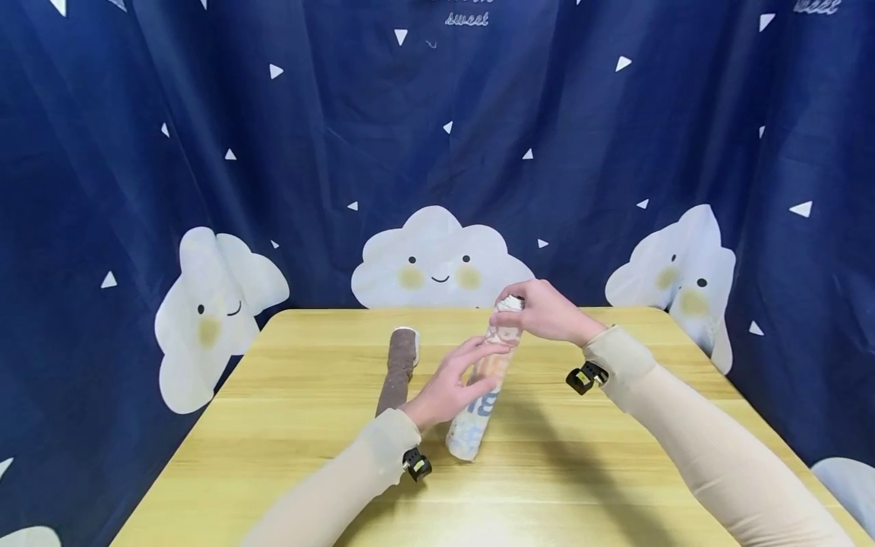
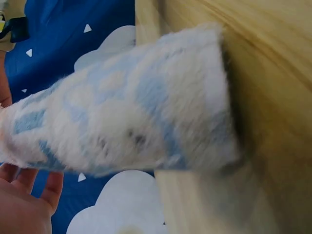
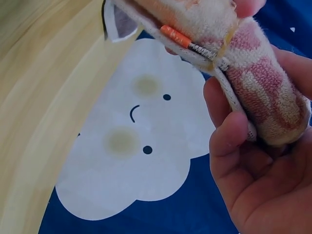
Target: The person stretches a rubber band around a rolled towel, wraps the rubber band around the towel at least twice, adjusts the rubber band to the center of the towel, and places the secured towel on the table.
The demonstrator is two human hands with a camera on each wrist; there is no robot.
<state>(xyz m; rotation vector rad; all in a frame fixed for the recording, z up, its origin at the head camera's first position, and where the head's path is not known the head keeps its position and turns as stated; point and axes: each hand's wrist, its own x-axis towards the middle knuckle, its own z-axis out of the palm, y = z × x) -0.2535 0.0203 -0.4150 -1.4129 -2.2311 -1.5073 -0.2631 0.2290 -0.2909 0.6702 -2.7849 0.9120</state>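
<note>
Two rolls are in sight, one pale and one brown. The pale roll (image 1: 470,425), patterned in pink, orange and blue, is held at a tilt over the middle of the surface (image 1: 273,441); whether its lower end touches the wood I cannot tell. The brown roll (image 1: 398,365) lies to its left, partly hidden behind the left sleeve (image 1: 386,444).

Two hands are on the pale roll. The right hand (image 1: 547,310) grips its upper end, thumb and fingers curled round it. The left hand (image 1: 454,384) is fairly open, its fingers and thumb stretched across the roll's side, touching it lower down.

One yellow band (image 3: 226,43) crosses the pale roll, beside one small orange-and-black piece (image 3: 176,37) whose kind is unclear. Each wrist carries one camera (image 1: 586,376), two in all. Behind hangs a blue curtain (image 1: 383,114) with three smiling clouds.
</note>
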